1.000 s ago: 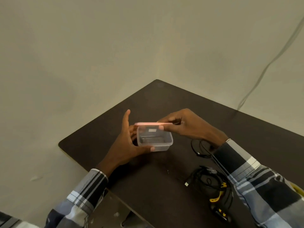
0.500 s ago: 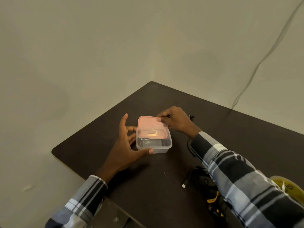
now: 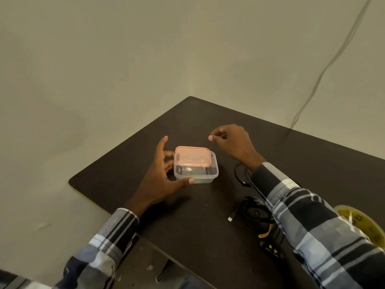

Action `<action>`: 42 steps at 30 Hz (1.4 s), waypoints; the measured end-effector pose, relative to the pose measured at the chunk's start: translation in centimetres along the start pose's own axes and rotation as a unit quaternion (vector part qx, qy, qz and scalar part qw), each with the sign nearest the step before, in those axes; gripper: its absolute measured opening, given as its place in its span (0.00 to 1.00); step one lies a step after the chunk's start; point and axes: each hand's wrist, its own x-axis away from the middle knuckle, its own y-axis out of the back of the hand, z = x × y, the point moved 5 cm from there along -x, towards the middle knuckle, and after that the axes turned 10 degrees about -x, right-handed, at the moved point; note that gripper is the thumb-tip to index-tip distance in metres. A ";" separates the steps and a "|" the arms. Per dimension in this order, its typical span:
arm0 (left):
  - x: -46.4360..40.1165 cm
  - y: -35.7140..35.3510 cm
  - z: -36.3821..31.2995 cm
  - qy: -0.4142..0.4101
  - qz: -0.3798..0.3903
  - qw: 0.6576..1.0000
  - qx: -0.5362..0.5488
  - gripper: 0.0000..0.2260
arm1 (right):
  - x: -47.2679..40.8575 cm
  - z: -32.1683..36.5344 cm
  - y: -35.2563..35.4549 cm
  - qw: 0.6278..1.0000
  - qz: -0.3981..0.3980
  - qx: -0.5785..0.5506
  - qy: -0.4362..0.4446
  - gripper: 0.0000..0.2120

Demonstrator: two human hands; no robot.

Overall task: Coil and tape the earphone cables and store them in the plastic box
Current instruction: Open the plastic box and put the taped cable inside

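From the head camera, a clear rectangular plastic box is seen standing upright on the dark brown tabletop, its long axis running left to right and its open mouth facing up. A pink plastic lid is laid over the far part of the box (not seated square: its far left corner overhangs the rim, while the near part of the box is left uncovered). What lies inside the box cannot be made out.

The box is flanked on its left by the left hand. The fingers of that hand are spread wide and loosely bent; the thumb tip is pressed against the near left corner of the box, and the other fingertips are placed at or just beside its left wall. The box is steadied rather than wrapped.

The right hand is held above the table, beyond and to the right of the box, apart from lid and box alike. Its fingers are curled inward with thumb and forefinger brought together; whether anything is pinched between them cannot be told.

Near the right forearm, a thin black cable loop is laid on the table, and nearer still a tangle of black cables with yellow parts is seen. A roll of yellowish tape is partly visible at the right edge.
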 end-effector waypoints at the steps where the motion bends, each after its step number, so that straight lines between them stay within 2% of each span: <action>1: 0.0 0.0 -0.1 0.000 0.002 1.000 -0.002 0.56 | 0.4 0.2 0.4 1.000 -0.007 -0.003 -0.003 0.11; 7: 0.2 -0.3 -0.3 -0.005 0.021 1.000 -0.019 0.57 | 4.0 0.9 2.7 0.998 -0.060 0.000 -0.017 0.10; 15: 0.6 -0.3 -0.7 0.008 0.019 1.000 -0.021 0.55 | 9.8 0.0 6.9 0.993 -0.047 0.056 -0.089 0.09; 17: 0.8 0.0 -1.1 0.010 -0.024 0.999 -0.029 0.54 | 11.1 -0.8 8.1 0.989 -0.042 0.071 -0.120 0.10; 19: 1.3 0.3 -2.5 -0.018 -0.106 0.991 -0.076 0.48 | 12.4 -1.6 9.1 0.984 -0.034 0.090 -0.149 0.12; 21: 2.3 -0.1 -5.0 -0.085 -0.188 0.968 -0.143 0.39 | 13.9 -2.3 9.7 0.978 -0.027 0.103 -0.178 0.13; 23: 3.4 -1.4 -7.9 -0.171 -0.222 0.942 -0.185 0.28 | 15.4 -2.8 9.9 0.972 -0.016 0.112 -0.204 0.13; 25: 4.3 -3.8 -9.8 -0.251 -0.195 0.924 -0.211 0.17 | 16.8 -3.2 9.5 0.966 -0.004 0.119 -0.228 0.13; 27: 4.3 -6.7 -10.5 -0.266 -0.127 0.930 -0.219 0.12 | 18.0 -3.6 8.8 0.959 0.014 0.116 -0.259 0.15; 30: 2.9 -10.5 -9.9 -0.155 -0.011 0.949 -0.273 0.17 | 19.3 -3.8 7.6 0.947 0.040 0.101 -0.303 0.16; 32: 2.2 -12.1 -8.9 -0.097 0.046 0.938 -0.329 0.20 | 19.7 -3.7 6.9 0.945 0.041 0.080 -0.315 0.15; 34: 2.2 -13.1 -8.5 -0.077 0.086 0.929 -0.352 0.21 | 19.9 -3.7 6.5 0.947 0.036 0.051 -0.314 0.12; 40: 2.5 -13.7 -8.2 -0.085 0.073 0.939 -0.324 0.11 | 19.9 -4.3 6.1 0.955 0.013 0.016 -0.295 0.03; 42: 2.5 -13.6 -8.3 -0.085 0.066 0.949 -0.297 0.08 | 19.9 -4.6 6.3 0.959 -0.007 0.002 -0.284 0.03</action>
